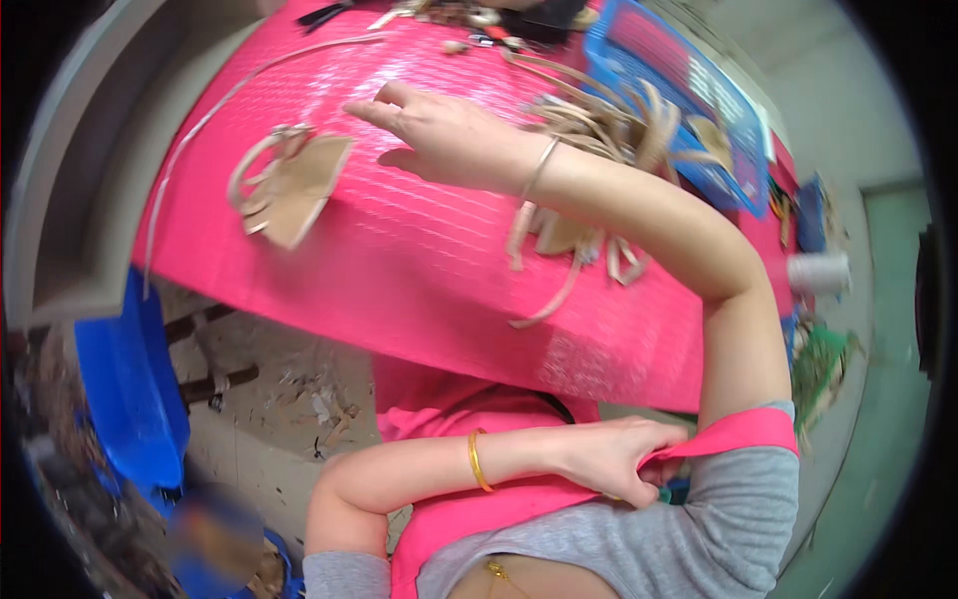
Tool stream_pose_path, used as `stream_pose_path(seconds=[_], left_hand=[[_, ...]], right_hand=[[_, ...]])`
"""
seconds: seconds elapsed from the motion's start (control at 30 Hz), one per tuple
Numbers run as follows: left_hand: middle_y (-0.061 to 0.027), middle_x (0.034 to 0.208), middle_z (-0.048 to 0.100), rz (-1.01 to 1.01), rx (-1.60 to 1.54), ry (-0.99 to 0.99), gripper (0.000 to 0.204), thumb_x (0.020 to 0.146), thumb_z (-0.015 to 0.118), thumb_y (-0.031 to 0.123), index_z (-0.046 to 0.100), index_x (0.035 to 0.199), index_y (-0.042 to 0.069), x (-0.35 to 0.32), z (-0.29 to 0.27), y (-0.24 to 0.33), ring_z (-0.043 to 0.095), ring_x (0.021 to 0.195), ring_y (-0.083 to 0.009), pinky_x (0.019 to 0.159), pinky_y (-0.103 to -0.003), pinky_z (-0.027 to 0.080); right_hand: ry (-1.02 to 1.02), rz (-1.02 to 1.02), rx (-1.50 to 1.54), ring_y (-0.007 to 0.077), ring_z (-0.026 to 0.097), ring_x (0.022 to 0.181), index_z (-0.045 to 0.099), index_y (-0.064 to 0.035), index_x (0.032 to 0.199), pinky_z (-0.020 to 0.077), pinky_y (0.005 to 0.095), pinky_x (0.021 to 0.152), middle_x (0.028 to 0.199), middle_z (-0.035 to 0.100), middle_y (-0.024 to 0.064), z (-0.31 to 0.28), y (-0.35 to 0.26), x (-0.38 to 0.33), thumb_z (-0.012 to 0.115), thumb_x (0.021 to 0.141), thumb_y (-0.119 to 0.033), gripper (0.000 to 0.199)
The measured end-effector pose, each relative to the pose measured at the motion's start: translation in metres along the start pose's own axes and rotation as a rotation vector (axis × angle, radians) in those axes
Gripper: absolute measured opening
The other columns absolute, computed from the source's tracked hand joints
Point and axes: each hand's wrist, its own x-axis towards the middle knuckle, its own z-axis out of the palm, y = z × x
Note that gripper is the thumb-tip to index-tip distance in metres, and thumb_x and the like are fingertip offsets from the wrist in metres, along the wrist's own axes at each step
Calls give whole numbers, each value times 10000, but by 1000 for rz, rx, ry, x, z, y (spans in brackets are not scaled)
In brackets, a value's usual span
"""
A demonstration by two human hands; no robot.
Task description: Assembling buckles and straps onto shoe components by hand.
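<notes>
Across the middle of the view, a worktop [419, 255] is covered in glossy pink sheeting. Over the person's torso a pink apron [454, 521] is worn, its strap passed around the right upper arm; it can be judged light, soft and limp, best gripped by the strap's edge. At the worktop's far right a blue perforated basket [612, 40] is placed; tan straps and a flat tan panel [707, 138] are held in it, but what lies deeper cannot be made out. Against its near side a bundle of tan straps [589, 130] is heaped, partly hidden by the right arm. Over the worktop's left half the right hand [434, 135] is held empty, fingers parted. Just left of it a tan strapped piece [309, 185] is laid, probably light and pliable, better lifted by its broad panel than its thin loops. The left hand [617, 457], well apart, is clamped on the apron strap.
</notes>
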Motion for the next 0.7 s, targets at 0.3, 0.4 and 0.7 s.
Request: stream_pose_path(seconds=[0.3,0.4,0.7], left_hand=[[-93,445,424,913,902,386,152,617,544,126,435,672,36,81,133,64,502,433,-259,422,-381,385],[-102,475,422,1030,794,286,162,622,543,139,421,640,33,67,150,57,495,478,-267,472,-386,388],[-201,997,478,534,914,132,276,709,545,147,549,936,-10,-82,49,49,496,907,-345,782,-414,404]], right_hand=[[-115,242,-203,271,585,749,523,-92,1029,490,341,630,960,534,84,-72,-1,-158,549,711,-65,320],[-136,253,-293,279,575,757,536,-93,989,477,353,619,942,543,75,-67,-1,-192,537,716,-54,276],[-304,271,132,295,561,759,554,-66,995,462,358,630,872,537,116,-128,-97,-242,568,698,-37,298]])
